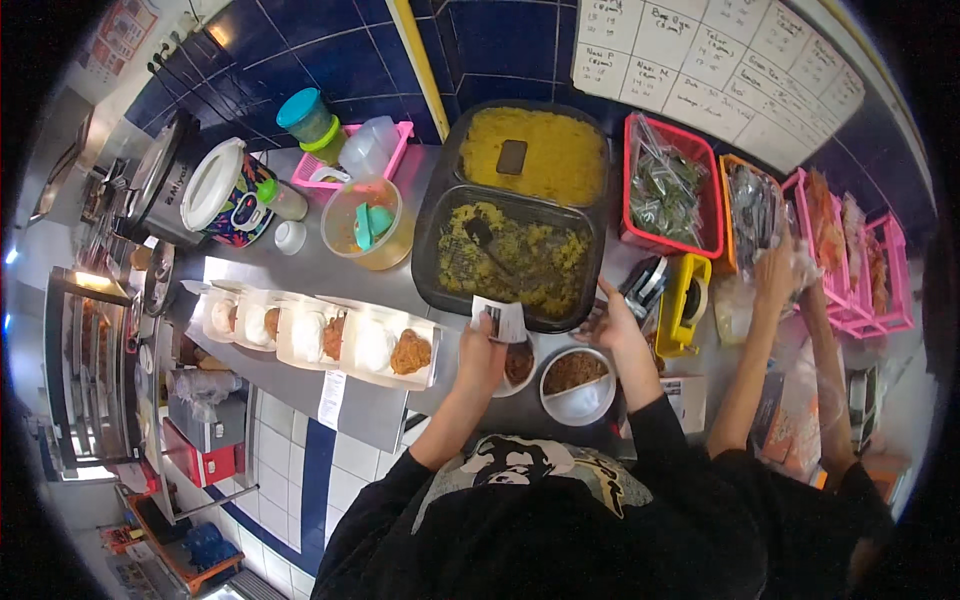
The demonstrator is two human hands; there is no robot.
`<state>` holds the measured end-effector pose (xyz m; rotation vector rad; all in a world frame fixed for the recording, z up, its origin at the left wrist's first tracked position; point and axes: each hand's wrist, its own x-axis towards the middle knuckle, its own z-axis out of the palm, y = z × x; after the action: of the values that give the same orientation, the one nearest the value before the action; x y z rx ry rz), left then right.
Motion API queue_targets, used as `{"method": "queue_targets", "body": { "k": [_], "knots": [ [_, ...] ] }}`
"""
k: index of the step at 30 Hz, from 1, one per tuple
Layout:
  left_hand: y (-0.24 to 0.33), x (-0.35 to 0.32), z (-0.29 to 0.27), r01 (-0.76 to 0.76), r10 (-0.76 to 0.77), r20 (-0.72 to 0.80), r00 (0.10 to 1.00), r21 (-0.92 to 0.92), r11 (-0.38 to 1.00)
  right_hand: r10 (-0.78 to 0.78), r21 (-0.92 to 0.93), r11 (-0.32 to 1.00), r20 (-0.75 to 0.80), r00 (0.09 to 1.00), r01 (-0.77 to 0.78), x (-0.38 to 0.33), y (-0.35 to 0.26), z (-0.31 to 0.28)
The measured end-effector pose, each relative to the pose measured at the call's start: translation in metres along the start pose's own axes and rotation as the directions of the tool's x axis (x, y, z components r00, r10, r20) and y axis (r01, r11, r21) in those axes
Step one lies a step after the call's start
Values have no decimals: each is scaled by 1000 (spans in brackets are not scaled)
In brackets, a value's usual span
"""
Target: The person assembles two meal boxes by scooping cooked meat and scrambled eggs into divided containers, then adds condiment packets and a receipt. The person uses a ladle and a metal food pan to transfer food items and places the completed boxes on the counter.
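Note:
My left hand (483,360) is closed on a small white slip of paper (500,319) with dark print, held over the near edge of a black two-compartment pan (428,268). The pan holds yellow food, and a dark serving spoon (484,238) lies in its nearer half. Beside the pan's near right corner, my right hand (618,328) has its fingers apart and shows nothing in it. Just below my hands stand a white round bowl (580,406) of brown food and a smaller bowl (507,386), partly hidden by my left hand. Several open white boxes (345,345) with rice and fried chicken line the counter to the left.
At the right, another person's hands (778,270) reach to an orange basket (733,165) of plastic packs. Around it are a red basket (714,205), a yellow tape dispenser (686,300) and pink baskets (880,318). A plastic tub (372,245) and rice cooker (228,190) stand left.

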<state>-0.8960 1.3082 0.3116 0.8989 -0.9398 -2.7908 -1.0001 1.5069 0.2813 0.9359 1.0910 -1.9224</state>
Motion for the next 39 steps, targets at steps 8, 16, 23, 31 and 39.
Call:
{"method": "queue_targets", "body": {
  "k": [8,16,23,31,39],
  "knots": [
    [18,-23,13,58,-41,-71,997,268,962,-298,-168,946,-122,947,276,-17,2,18],
    [66,-29,-11,-401,-36,421,906,884,243,-322,-89,941,56,945,326,0,2,-9],
    [25,-10,-44,-524,-22,620,784,642,-561,-402,160,910,122,907,382,-72,-38,50],
    [49,-25,8,-554,268,490,829,662,505,-416,488,849,385,824,201,-76,-133,34],
    [144,-3,90,-322,437,355,826,-340,884,-769,16,549,401,497,836,41,-21,72]
  ]
}}
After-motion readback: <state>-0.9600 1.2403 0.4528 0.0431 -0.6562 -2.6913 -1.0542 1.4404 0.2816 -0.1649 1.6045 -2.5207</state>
